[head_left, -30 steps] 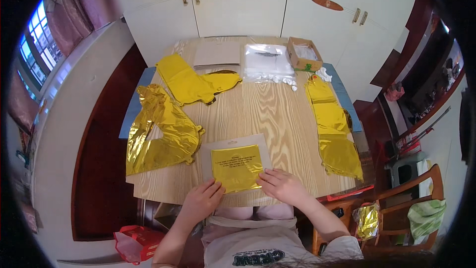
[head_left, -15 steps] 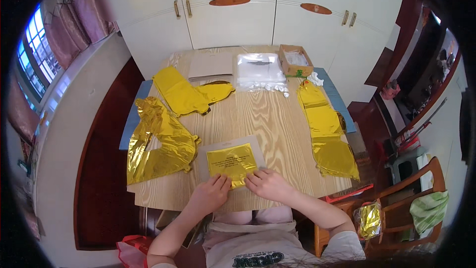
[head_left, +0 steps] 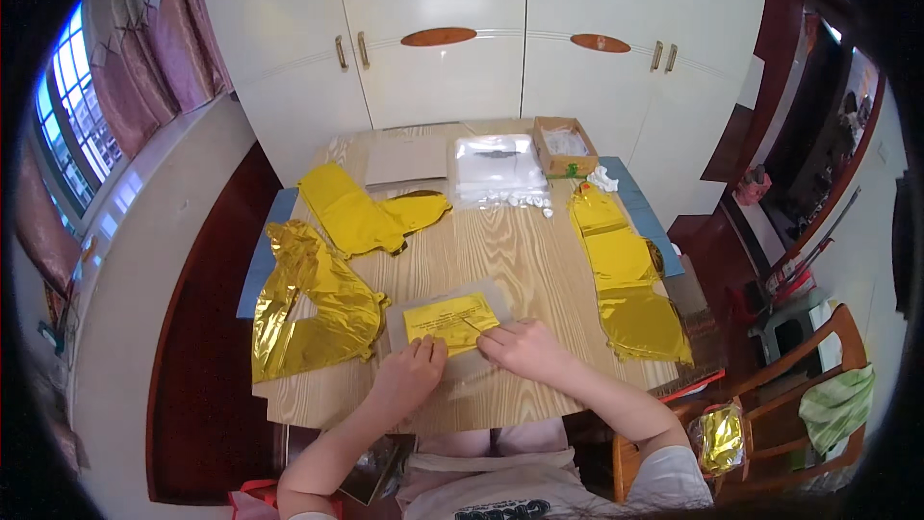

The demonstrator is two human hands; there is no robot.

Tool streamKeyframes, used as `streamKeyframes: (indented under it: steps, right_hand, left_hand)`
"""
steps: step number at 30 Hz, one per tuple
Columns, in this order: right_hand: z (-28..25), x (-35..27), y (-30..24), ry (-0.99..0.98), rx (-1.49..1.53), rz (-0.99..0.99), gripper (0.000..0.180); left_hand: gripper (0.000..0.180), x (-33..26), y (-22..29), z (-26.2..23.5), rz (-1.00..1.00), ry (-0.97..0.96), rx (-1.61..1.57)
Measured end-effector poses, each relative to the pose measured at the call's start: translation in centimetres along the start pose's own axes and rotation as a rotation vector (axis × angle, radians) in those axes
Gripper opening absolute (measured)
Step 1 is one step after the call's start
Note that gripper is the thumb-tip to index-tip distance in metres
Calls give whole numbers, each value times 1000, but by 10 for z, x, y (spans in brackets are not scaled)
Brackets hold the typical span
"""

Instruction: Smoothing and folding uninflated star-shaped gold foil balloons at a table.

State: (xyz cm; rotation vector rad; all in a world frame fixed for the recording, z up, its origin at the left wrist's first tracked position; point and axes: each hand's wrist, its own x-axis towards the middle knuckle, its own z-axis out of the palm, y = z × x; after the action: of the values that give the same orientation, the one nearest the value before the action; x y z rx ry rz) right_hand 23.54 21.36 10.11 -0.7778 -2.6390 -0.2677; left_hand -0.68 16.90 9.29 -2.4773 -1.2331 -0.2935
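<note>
Hands are laid on a clear flat bag (head_left: pixel 452 327) holding a folded yellow foil piece, which lies at the near edge of the wooden table (head_left: pixel 520 260). The left hand (head_left: pixel 409 377) is pressed flat on the bag's near left corner, its fingers held together and pointing away from the body. The right hand (head_left: pixel 525 347) is rested on the bag's right edge, with the fingers loosely curled toward the yellow piece; whether anything is pinched between them cannot be told.

Just left of the left hand, a crumpled gold foil sheet (head_left: pixel 313 303) is spread over the table's left side. Beyond it, further from the hands, a yellow foil shape (head_left: pixel 361 217) is laid flat. To the right of the right hand, a long strip of gold foil pieces (head_left: pixel 626 274) is stretched along the table's right side. At the far end, well apart from both hands, a stack of clear plastic bags (head_left: pixel 500 169), a flat brown card (head_left: pixel 407 162) and a small open cardboard box (head_left: pixel 565 144) are set in front of white cupboard doors (head_left: pixel 481 29). A wooden chair (head_left: pixel 770 414) is seen to the right of the right forearm.
</note>
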Motion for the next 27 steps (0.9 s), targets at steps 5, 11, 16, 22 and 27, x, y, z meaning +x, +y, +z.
streamKeyframes:
  steps: [5,11,16,22,27]
  right_hand:
    - [-8,20,46,30,510,258,24]
    - [49,30,197,13,183,824,26]
    - [106,42,261,59,37,961,21]
    - [90,22,249,47,61,826,17]
    - [-58,61,79,335,615,357,5]
  left_hand:
    - [27,21,-19,-39,-32,-144,-108]
    - [31,51,-39,-59,-44,-362,-196]
    - [33,53,-55,-85,-96,-457,-265]
    - [28,66,-63,-79,-137,-450,-354]
    - [28,60,-65,-81,-168,-451,-364]
